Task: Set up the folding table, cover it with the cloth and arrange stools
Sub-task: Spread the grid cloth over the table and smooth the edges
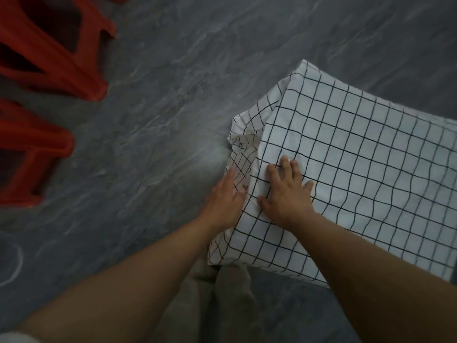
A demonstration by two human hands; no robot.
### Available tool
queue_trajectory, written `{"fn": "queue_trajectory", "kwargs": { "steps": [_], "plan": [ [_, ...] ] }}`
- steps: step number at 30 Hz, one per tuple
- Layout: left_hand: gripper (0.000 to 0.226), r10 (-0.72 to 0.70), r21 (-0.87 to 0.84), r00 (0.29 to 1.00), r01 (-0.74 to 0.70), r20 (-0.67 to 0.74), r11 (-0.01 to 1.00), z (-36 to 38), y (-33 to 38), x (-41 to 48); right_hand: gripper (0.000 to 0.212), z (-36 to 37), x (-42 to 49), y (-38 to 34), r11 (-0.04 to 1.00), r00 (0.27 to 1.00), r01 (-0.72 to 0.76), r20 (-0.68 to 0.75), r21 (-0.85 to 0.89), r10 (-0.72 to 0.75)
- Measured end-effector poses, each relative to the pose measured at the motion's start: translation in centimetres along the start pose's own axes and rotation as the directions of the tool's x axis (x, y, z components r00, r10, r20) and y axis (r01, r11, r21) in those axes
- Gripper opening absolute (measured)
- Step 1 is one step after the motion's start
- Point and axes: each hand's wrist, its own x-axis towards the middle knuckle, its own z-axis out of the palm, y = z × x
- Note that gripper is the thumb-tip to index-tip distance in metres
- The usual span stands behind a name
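Floor [160, 95]: grey, marbled.
Stools [49, 58]: red plastic, left.
Checked cloth [358, 157]: draped, corner bunched.
Left hand [223, 196], right hand [286, 186]: flat on cloth.

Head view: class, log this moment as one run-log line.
cloth: spread, corner bunched | left hand: flat on hanging side | right hand: flat on top | stools: red, aside at left

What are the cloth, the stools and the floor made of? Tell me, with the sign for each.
Cloth: woven fabric, perhaps cotton, matte white with a thin black grid; it creases and drapes softly at the corner.
Stools: moulded plastic by the look, red with a slight sheen and thick one-piece legs.
Floor: smooth grey surface with marbled veins, stone-look tile or vinyl; the picture does not show which.
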Motion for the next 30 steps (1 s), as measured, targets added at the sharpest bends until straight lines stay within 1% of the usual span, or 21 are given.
{"fn": "queue_trajectory", "kwargs": {
  "steps": [1,5,8,11,14,18,22,24,27,28,29,30],
  "plan": [
    [0.070,-0.010,0.019,1.000,0.010,-0.008,1.000,-0.8,0.5,0.4,0.080,-0.2,0.0,-0.1,1.000,1.000,-0.010,0.003,0.015,0.010],
    [0.074,-0.031,0.195,0.999,0.034,-0.014,0.980,-3.6,2.8,2.4,0.072,-0.8,0.1,-0.6,0.997,0.999,-0.046,0.025,0.055,0.045],
    [0.074,-0.013,0.269,1.000,0.015,-0.012,0.963,-4.9,4.6,4.1,0.075,-1.1,0.3,-1.0,0.996,0.997,-0.068,0.038,0.065,0.066],
    [0.075,0.024,0.319,1.000,-0.022,-0.005,0.947,-5.8,5.9,6.1,0.082,-1.4,0.3,-1.5,0.993,0.992,-0.103,0.072,0.053,0.099],
    [0.076,0.066,0.345,0.996,-0.082,0.060,0.935,-6.5,6.7,8.3,0.084,-1.8,0.6,-2.4,0.988,0.985,-0.151,0.095,0.044,0.146],
    [0.076,0.106,0.339,0.981,-0.157,0.165,0.928,-7.5,7.2,11.2,0.084,-2.2,0.9,-3.4,0.972,0.966,-0.232,0.129,0.044,0.225],
    [0.078,0.160,0.391,0.936,-0.281,0.315,0.876,-9.6,7.4,13.3,0.090,-2.4,1.1,-4.6,0.951,0.939,-0.307,0.166,0.016,0.301],
    [0.077,0.170,0.418,0.928,-0.306,0.331,0.855,-11.1,7.7,13.9,0.092,-2.4,1.3,-5.2,0.938,0.927,-0.347,0.157,0.013,0.341],
    [0.073,0.205,0.474,0.923,-0.347,0.326,0.809,-12.9,8.4,14.5,0.078,-2.2,1.6,-6.2,0.910,0.913,-0.406,0.078,0.087,0.400],
    [0.073,0.230,0.495,0.917,-0.373,0.327,0.784,-13.3,8.7,14.6,0.075,-2.1,1.7,-6.5,0.898,0.906,-0.424,0.046,0.118,0.422],
    [0.076,0.279,0.530,0.901,-0.423,0.332,0.735,-13.6,9.2,14.7,0.072,-2.0,1.9,-6.7,0.883,0.895,-0.442,0.016,0.158,0.445],
    [0.078,0.351,0.573,0.869,-0.494,0.349,0.654,-13.8,9.7,14.7,0.067,-1.9,2.0,-6.9,0.866,0.883,-0.455,-0.022,0.205,0.469]
  ]
}}
